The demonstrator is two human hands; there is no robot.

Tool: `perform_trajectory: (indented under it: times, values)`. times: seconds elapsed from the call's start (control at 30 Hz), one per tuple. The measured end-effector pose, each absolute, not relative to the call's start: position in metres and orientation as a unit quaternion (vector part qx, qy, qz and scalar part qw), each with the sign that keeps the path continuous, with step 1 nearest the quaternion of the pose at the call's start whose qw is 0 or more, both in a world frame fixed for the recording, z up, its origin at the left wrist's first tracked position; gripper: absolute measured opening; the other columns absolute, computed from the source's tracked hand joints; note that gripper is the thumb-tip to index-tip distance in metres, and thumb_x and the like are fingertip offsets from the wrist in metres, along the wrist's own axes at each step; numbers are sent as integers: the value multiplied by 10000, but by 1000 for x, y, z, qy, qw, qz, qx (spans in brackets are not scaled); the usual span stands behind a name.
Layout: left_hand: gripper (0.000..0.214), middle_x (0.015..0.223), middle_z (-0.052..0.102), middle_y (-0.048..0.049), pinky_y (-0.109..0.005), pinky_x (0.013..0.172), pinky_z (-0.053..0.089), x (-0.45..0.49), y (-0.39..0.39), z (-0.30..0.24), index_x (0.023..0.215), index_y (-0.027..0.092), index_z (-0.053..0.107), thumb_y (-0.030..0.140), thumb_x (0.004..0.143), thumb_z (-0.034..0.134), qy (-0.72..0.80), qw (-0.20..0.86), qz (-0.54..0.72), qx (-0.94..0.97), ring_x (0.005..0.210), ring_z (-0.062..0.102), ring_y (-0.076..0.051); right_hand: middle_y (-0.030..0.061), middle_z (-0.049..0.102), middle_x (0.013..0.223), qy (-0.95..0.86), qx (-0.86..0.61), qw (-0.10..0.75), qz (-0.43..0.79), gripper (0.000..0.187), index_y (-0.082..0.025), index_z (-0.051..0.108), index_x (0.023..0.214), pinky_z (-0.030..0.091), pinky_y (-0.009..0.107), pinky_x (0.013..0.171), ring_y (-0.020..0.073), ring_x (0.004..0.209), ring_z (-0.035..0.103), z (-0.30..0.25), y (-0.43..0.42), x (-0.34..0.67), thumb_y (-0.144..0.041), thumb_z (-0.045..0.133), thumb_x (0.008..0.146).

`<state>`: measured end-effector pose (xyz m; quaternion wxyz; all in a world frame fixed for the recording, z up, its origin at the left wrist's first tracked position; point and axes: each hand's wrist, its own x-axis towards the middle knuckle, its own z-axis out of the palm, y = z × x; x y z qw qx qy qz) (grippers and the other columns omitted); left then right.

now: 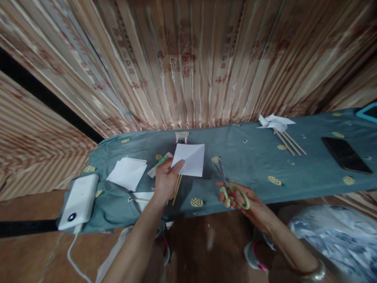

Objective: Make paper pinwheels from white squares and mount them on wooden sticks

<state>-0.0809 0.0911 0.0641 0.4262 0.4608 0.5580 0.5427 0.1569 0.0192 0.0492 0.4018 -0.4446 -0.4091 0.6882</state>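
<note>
My left hand [165, 177] grips a square of white paper [193, 159] by its left edge, thumb on top; a crease runs diagonally across the sheet. In my right hand [249, 200] is a pair of scissors [225, 181] with light green handles, blades pointing up and left, apart from the paper. Beneath the paper lie thin wooden sticks [177, 190], partly hidden. A small open box [181, 138] with dark bits inside stands just behind the sheet. To the left rests a stack of white paper squares [128, 173].
White paper pinwheels [275, 122] on sticks lie at the back right, near a dark phone [346, 154]. A white power bank [79, 202] with a cable sits at the left end of the cloth-covered table [247, 157]. A curtain [191, 78] hangs behind.
</note>
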Motion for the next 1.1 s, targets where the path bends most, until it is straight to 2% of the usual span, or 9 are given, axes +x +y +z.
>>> perform_trajectory:
  times: [0.23,0.6,0.83,1.1]
  values:
    - [255,770,728,-9,-254,636,479,-70,93,62,838,155,752,312,637,760,527,499,553,409,656,609,-149,38,674,804,-463,-407,358,701,598,-241,710,1126,445,247,609,133,681,557,47,9,154,-624,746,668]
    - [167,696,667,1,-245,596,439,-57,92,58,704,150,707,308,660,736,532,460,550,451,646,563,-141,9,650,715,-475,-402,348,702,562,-229,729,1068,424,245,592,114,621,523,48,6,153,-621,747,665]
    - [184,693,665,-11,-269,605,455,-56,91,54,712,154,714,332,672,740,537,453,533,471,636,556,-151,10,610,689,-485,-419,333,692,555,-175,716,1068,419,245,562,108,600,497,52,5,153,-601,722,711]
    - [166,710,672,-9,-285,639,470,-54,92,52,734,157,730,313,677,735,529,451,544,470,640,568,-150,2,591,681,-486,-409,336,696,508,-188,721,1050,427,240,560,95,588,484,48,6,151,-579,723,726]
